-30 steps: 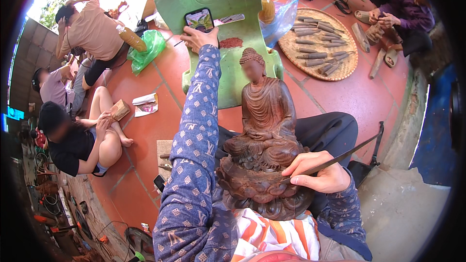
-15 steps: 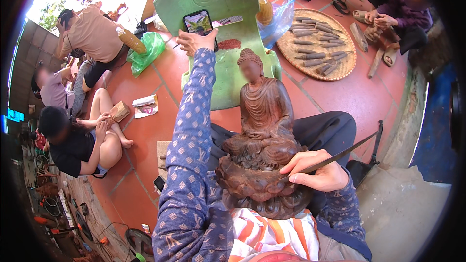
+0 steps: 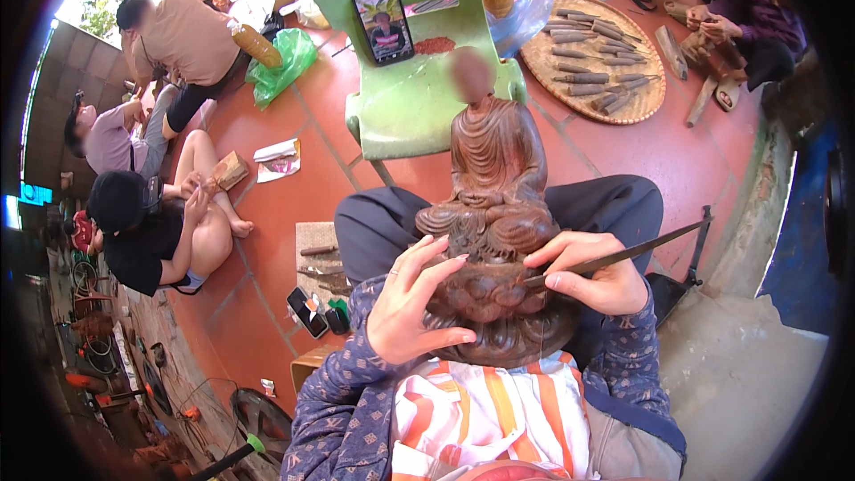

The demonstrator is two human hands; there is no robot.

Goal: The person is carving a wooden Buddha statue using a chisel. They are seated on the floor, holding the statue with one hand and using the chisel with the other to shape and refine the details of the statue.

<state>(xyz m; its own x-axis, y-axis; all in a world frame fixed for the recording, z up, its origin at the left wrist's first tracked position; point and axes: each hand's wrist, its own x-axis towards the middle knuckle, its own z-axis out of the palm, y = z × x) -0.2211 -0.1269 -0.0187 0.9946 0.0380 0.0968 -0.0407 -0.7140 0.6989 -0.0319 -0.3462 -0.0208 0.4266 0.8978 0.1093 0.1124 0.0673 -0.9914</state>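
Observation:
A dark brown wooden seated Buddha statue (image 3: 499, 156) stands upright between my crossed legs, on its carved lotus base (image 3: 485, 298). My right hand (image 3: 598, 273) rests against the right side of the base and pinches a long, thin, dark metal carving tool (image 3: 641, 248). The tool's narrow end points at the lotus petals, its long end sticking out to the right. My left hand (image 3: 414, 303) is open at the left of the base, fingers spread; its fingertips come up to the carving, but contact is hard to tell.
Ahead, a green plastic chair (image 3: 405, 129) bears a propped phone (image 3: 384, 25) and reddish crumbs. Carving tools fill a round woven tray (image 3: 655, 102). At left, a mat (image 3: 316, 245) holds tools; another phone (image 3: 308, 312) lies beside it. A seated person (image 3: 134, 240) holds a wooden block (image 3: 232, 171).
My left hand has come back from the phone on the chair to the left side of the lotus base. My right hand still grips the tool at the base. The view has shifted.

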